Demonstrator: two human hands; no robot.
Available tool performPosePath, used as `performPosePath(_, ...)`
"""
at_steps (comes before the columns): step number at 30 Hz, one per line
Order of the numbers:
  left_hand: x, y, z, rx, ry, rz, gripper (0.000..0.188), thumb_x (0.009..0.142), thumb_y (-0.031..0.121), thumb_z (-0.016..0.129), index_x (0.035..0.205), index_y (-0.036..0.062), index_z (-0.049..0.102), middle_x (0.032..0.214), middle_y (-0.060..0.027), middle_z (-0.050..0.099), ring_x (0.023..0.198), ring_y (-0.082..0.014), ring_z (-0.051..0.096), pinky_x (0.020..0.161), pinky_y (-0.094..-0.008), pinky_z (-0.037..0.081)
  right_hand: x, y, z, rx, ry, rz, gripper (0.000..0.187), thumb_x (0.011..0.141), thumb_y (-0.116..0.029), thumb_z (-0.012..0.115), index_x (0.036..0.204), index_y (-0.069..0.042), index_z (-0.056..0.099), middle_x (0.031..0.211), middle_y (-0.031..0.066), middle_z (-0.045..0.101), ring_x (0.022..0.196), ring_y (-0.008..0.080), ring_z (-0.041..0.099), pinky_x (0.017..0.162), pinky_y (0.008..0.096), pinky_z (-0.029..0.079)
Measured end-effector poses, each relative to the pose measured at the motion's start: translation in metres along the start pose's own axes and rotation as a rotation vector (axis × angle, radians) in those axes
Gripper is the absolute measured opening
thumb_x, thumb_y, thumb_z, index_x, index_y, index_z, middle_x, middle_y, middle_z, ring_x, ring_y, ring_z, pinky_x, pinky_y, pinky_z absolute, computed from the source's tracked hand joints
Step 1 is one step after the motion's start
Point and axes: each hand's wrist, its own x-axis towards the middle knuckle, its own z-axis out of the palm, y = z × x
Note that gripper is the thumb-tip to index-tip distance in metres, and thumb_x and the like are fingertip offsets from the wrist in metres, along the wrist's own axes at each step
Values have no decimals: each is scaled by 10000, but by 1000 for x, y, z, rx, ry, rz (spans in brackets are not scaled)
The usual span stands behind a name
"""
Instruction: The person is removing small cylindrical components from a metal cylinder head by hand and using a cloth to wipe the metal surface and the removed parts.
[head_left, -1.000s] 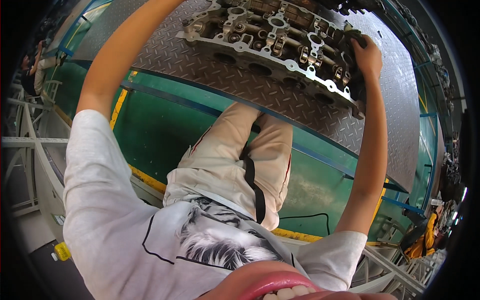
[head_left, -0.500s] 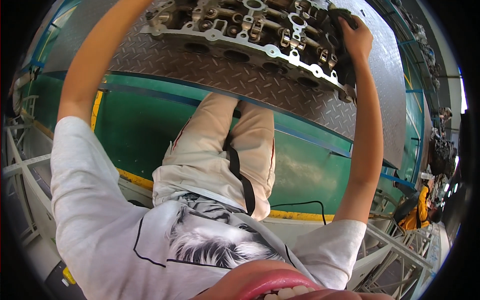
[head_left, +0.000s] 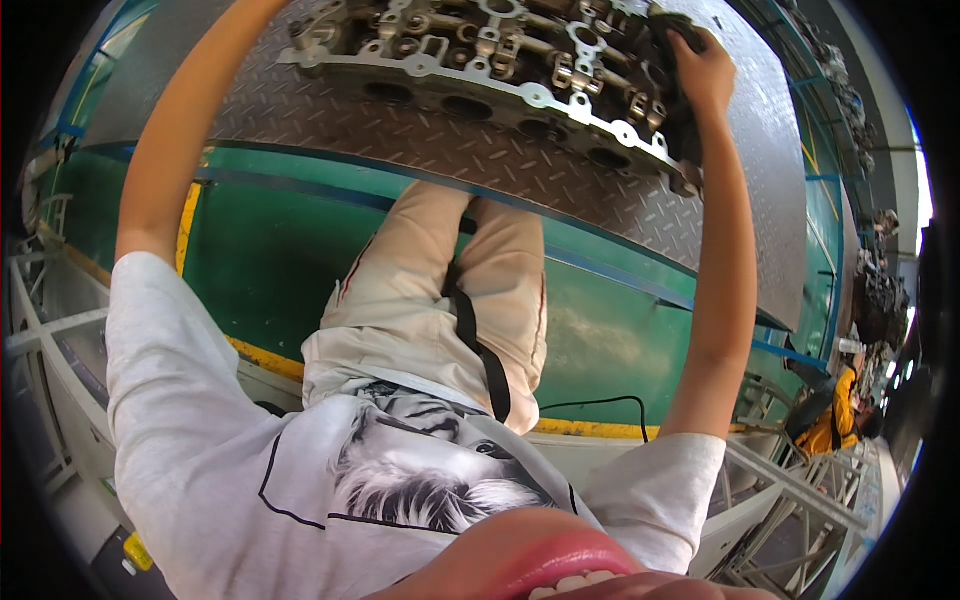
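A metal engine cylinder head point(head_left: 480, 75) lies at the top of the view on a diamond-plate steel tabletop point(head_left: 400, 125). Its pale flange with bolt holes runs along the near side, with dark round ports below it and rocker parts on top. My right hand point(head_left: 706, 72) grips the dark right end of the cylinder head, its fingers curled over the edge. Up past the cylinder head's left end reaches my left forearm point(head_left: 190, 120); the hand itself lies beyond the upper edge of the picture.
The tabletop's blue-edged front runs just ahead of my legs point(head_left: 420, 260). Below it lies a green floor with yellow lines point(head_left: 270, 355). A black cable point(head_left: 610, 400) and pale metal frames point(head_left: 790, 485) are behind on the right. At the far right are a person in yellow point(head_left: 832, 415) and more engine parts point(head_left: 880, 300).
The cylinder head, my arms and the table edge all sit slightly higher and further left in the picture. My right hand keeps its hold on the same end.
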Motion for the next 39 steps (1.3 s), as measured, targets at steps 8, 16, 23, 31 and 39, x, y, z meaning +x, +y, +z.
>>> performPosePath(8, -12, -16, 16, -98, -72, -186, 262, 899, 245, 647, 1049, 30, 655, 994, -103, 636, 934, -226, 600, 841, -318, 457, -12, -18, -14, 104, -64, 117, 328, 816, -302, 656, 1057, -83, 689, 965, 216, 687, 923, 400, 654, 837, 474, 506)
performPosePath(16, -5, -23, 29, -211, -161, -226, 253, 908, 240, 628, 969, -4, 595, 820, -120, 582, 759, -217, 534, 719, -328, 433, -7, -6, -2, 149, -67, 79, 346, 776, -229, 673, 1091, -84, 679, 1039, 208, 675, 975, 375, 640, 845, 455, 511)
performPosePath(23, -11, -65, 50, -129, -56, -124, 209, 921, 153, 586, 1069, 6, 593, 861, -127, 603, 783, -214, 581, 730, -326, 456, 2, 5, 32, 125, 146, 25, 269, 719, -337, 708, 905, -143, 728, 875, 123, 698, 884, 335, 660, 801, 436, 524)
performPosePath(31, -18, -73, 49, -150, -79, -234, 249, 940, 139, 579, 1146, 0, 589, 757, -50, 525, 700, -115, 461, 655, -268, 408, 1, 7, 39, 164, 146, 34, 289, 708, -316, 727, 948, -154, 732, 891, 110, 701, 910, 316, 655, 818, 424, 518)
performPosePath(39, -22, -70, 46, -151, -63, -246, 233, 936, 132, 587, 1125, -3, 607, 844, -70, 620, 779, -131, 567, 725, -278, 451, 2, 8, 38, 194, 160, 25, 280, 700, -306, 702, 932, -153, 734, 869, 110, 699, 892, 317, 658, 812, 416, 522)
